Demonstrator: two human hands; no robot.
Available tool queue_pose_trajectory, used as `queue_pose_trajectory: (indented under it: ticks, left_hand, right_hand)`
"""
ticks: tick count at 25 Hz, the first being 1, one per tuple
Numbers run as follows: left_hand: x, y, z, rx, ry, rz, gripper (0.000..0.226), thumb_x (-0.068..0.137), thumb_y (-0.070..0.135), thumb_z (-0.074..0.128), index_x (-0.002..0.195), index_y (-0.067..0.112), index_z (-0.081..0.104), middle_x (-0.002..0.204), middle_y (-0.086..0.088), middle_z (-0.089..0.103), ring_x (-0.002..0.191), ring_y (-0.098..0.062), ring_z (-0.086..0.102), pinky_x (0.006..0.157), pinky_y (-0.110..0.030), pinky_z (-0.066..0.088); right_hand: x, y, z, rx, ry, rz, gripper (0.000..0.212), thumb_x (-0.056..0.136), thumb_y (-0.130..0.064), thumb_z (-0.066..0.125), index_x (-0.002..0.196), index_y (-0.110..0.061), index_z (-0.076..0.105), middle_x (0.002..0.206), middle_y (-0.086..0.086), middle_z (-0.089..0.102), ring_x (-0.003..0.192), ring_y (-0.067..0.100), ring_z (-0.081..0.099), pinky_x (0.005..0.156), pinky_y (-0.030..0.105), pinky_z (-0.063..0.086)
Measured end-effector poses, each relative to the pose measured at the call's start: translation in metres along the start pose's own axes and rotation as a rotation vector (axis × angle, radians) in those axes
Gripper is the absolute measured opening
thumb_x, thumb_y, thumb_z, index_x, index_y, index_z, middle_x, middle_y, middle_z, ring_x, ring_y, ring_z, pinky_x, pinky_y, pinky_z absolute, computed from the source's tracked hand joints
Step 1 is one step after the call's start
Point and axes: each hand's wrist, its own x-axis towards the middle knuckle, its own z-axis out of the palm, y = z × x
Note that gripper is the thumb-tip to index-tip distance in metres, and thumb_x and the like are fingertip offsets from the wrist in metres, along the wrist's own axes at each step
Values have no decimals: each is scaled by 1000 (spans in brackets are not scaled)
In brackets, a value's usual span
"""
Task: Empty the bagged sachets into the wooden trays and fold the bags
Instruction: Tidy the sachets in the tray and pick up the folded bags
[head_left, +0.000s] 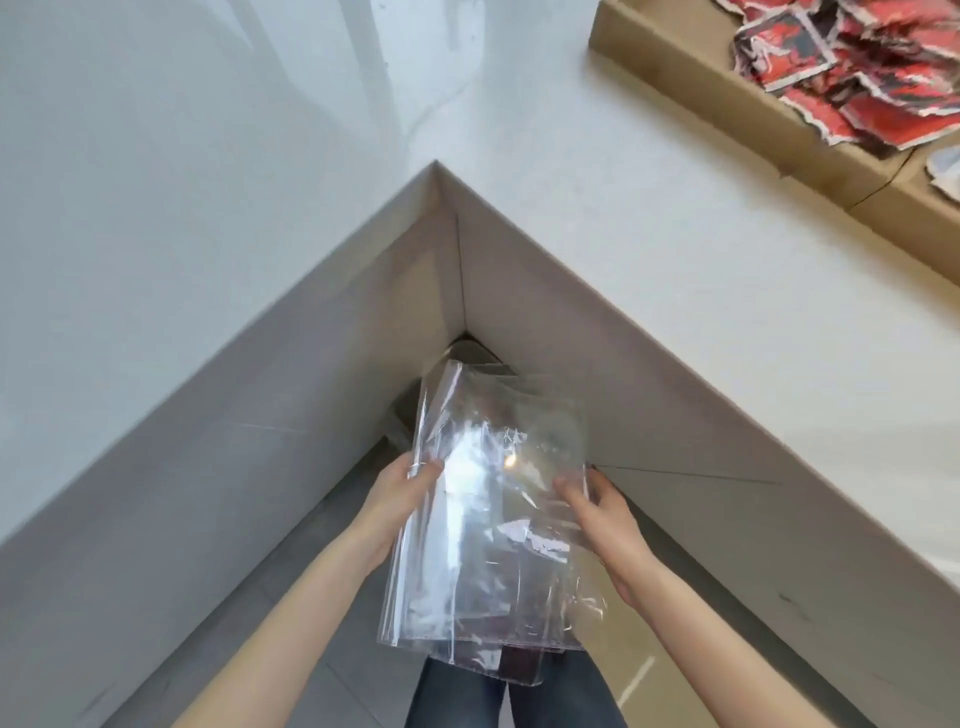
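Observation:
A clear plastic bag (483, 525), flattened and partly folded, hangs in front of me below the counter's inner corner. My left hand (395, 499) pinches its left edge near the top. My right hand (605, 525) grips its right edge. The bag looks empty. At the top right a wooden tray (727, 98) lies on the counter and holds a heap of red sachets (857, 67). A second wooden tray (904, 208) adjoins it at the right edge, with a pale sachet (943, 169) just showing.
A white L-shaped counter (519, 171) wraps around me, its inner corner (436, 163) straight ahead. Grey side panels drop to a grey tiled floor (291, 597). My jeans (467, 696) show at the bottom.

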Motion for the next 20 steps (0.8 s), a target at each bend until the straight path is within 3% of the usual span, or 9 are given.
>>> queue_pose_trajectory:
  ticks: [2, 5, 7, 9, 11, 14, 17, 20]
  left_hand:
    - [29, -16, 0, -1, 25, -27, 20, 89, 23, 50, 103, 11, 57, 103, -5, 60, 86, -14, 55, 76, -25, 39]
    - [71, -48, -1, -59, 76, -89, 21, 88, 20, 49, 105, 10, 58, 95, -4, 67, 74, -12, 63, 69, -23, 47]
    - [97, -70, -1, -95, 98, -145, 21, 88, 21, 48, 108, 15, 55, 104, -4, 66, 88, -15, 65, 86, -33, 51]
    - [121, -89, -1, -112, 95, -195, 27, 88, 26, 49, 113, 18, 50, 112, -5, 62, 102, -22, 60, 98, -41, 45]
    - [144, -104, 2, -149, 72, -237, 26, 88, 29, 48, 113, 21, 46, 109, -5, 60, 102, -23, 59, 99, -40, 45]
    - [178, -118, 6, -158, 53, -242, 20, 89, 22, 48, 107, 16, 50, 101, -8, 62, 93, -24, 59, 95, -42, 47]
    - [210, -126, 9, -159, 31, -217, 30, 89, 21, 48, 118, 12, 47, 114, -11, 59, 101, -27, 57, 94, -40, 46]
    - [236, -129, 16, -58, 57, -178, 38, 89, 19, 48, 125, 9, 43, 122, -14, 56, 108, -30, 56, 93, -39, 47]
  right_hand:
    - [27, 13, 9, 24, 28, 38, 17, 91, -26, 50, 107, -24, 47, 114, 2, 56, 105, 21, 56, 86, 35, 49]
    - [70, 33, 27, 26, 15, 121, 19, 92, -17, 46, 111, -21, 47, 117, 10, 61, 102, 33, 61, 78, 34, 50]
    - [98, 45, 39, 22, 14, 163, 21, 91, -10, 45, 109, -19, 47, 112, 18, 64, 105, 42, 59, 91, 45, 51]
    - [125, 56, 50, 4, 20, 196, 24, 89, -4, 45, 111, -14, 48, 101, 14, 66, 96, 44, 62, 94, 54, 46]
    - [153, 66, 59, 13, 24, 227, 28, 88, 2, 43, 113, -9, 46, 94, 11, 64, 86, 33, 60, 95, 53, 46]
    - [192, 77, 70, 15, 14, 260, 33, 89, 4, 42, 120, -7, 43, 104, 18, 62, 89, 32, 61, 94, 50, 48]
    - [226, 82, 78, -19, -1, 266, 39, 90, -1, 44, 128, -8, 38, 112, 21, 62, 102, 37, 63, 93, 48, 49]
    - [251, 87, 80, -82, -42, 282, 48, 87, -2, 52, 132, -9, 36, 118, 19, 61, 98, 31, 65, 88, 42, 53]
